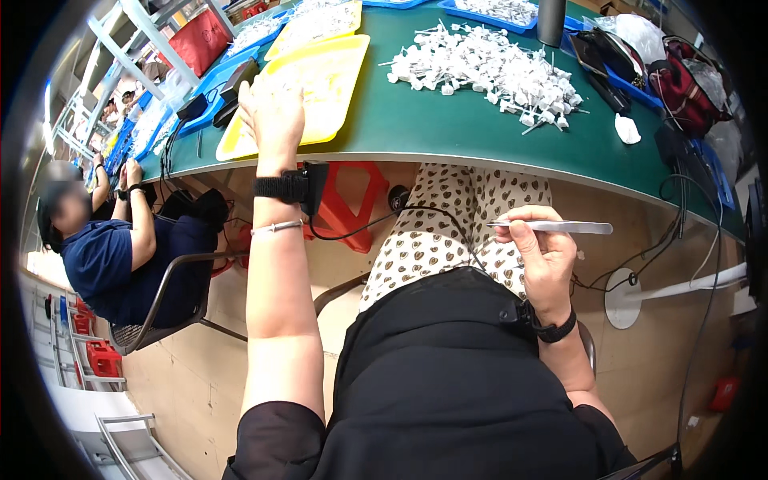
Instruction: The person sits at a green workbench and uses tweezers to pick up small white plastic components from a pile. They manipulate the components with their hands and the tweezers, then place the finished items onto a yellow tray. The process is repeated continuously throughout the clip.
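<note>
Nearest, at three o'clock, the right hand (548, 260) pinches slim metal tweezers (568, 227) between thumb and fingers, their narrow end toward nine o'clock and the broad end toward three. They look light, stiff and springy, smooth enough to twist a little; the flat middle of the shank offers the surest hold. Farther out, between ten and eleven o'clock, the left hand (276, 120) is raised at a yellow tray (349, 88), fingers loosely spread; whether they touch the tray or hold anything, I cannot tell. The tray looks like thin, light plastic, best taken by its rim. Beyond the near edge of the green bench (400, 120), at one o'clock, lies a loose heap of white pieces (480, 68). Each probably weighs little; their blocky heads seem hard and easy to grip, while the thin stems might bend or tangle. Farthest, near twelve o'clock, a blue tray (524, 29) holds similar pieces.
</note>
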### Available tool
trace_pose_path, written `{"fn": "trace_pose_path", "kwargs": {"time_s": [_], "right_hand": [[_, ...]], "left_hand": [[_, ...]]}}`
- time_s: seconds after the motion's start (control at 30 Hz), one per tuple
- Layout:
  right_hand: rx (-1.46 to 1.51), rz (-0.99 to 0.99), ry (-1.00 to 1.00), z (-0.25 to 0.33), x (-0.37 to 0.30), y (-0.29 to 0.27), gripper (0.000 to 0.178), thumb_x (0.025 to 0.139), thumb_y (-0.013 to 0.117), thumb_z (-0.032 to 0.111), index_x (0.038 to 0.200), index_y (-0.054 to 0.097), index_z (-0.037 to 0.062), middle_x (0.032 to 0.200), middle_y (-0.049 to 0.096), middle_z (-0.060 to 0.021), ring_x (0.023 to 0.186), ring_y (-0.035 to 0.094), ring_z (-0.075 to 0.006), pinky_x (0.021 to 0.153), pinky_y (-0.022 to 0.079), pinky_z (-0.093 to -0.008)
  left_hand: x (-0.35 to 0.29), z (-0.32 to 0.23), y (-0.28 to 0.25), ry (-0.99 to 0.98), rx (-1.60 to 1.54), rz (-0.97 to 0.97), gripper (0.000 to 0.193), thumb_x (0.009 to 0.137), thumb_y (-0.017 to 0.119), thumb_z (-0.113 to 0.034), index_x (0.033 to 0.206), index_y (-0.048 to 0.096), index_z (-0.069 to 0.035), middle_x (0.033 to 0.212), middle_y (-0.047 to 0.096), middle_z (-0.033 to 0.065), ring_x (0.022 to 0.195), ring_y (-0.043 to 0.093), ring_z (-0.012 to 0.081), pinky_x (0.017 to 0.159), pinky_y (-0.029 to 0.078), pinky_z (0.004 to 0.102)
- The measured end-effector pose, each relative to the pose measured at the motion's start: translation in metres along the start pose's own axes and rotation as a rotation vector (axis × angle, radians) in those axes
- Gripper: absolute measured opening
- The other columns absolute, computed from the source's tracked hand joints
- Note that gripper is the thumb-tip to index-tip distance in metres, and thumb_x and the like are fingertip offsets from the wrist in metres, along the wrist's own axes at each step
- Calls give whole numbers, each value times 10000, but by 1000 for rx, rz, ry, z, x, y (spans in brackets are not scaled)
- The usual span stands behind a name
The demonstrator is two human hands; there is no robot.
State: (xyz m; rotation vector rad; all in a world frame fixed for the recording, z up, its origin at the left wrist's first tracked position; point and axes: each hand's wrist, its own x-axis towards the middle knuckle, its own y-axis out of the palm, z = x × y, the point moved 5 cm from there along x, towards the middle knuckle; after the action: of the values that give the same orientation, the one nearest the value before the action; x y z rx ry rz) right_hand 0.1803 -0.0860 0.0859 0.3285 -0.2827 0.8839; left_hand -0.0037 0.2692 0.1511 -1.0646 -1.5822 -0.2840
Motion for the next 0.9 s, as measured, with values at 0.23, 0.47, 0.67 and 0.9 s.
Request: {"fn": "trace_pose_path", "kwargs": {"time_s": [0.23, 0.47, 0.67, 0.9], "right_hand": [[-28, -33, -16, 4, 2, -3, 113, 985, 691, 42, 1062, 676, -39, 927, 717, -59, 829, 675, -99, 770, 555, -236], [-37, -71, -32, 8, 4, -10, 102, 974, 711, 53, 1036, 687, -25, 885, 703, -40, 777, 635, -77, 704, 513, -220], [-83, -78, -31, 8, 6, -16, 110, 975, 716, 69, 1038, 684, -16, 870, 698, -35, 763, 632, -74, 687, 510, -221], [-50, -48, -46, 8, 4, -10, 125, 986, 706, 81, 1053, 680, -22, 913, 711, -60, 797, 665, -102, 721, 539, -233]], "left_hand": [[-21, -158, 57, 345, -444, 638, 271, 936, 676, -97, 1204, 714, -98, 1212, 685, 117, 1055, 674, 312, 935, 535, 406], [-52, -275, 93, 962, -197, 642, 247, 811, 630, 16, 1013, 737, -76, 1237, 672, 95, 1111, 631, 309, 929, 552, 408], [-48, -265, 108, 765, 121, 886, 135, 847, 634, -52, 874, 766, -59, 997, 738, 123, 1042, 672, 319, 912, 548, 417], [-28, -207, 76, 514, -176, 634, 212, 956, 653, -230, 898, 775, -66, 856, 709, 176, 849, 674, 370, 764, 538, 438]]}}
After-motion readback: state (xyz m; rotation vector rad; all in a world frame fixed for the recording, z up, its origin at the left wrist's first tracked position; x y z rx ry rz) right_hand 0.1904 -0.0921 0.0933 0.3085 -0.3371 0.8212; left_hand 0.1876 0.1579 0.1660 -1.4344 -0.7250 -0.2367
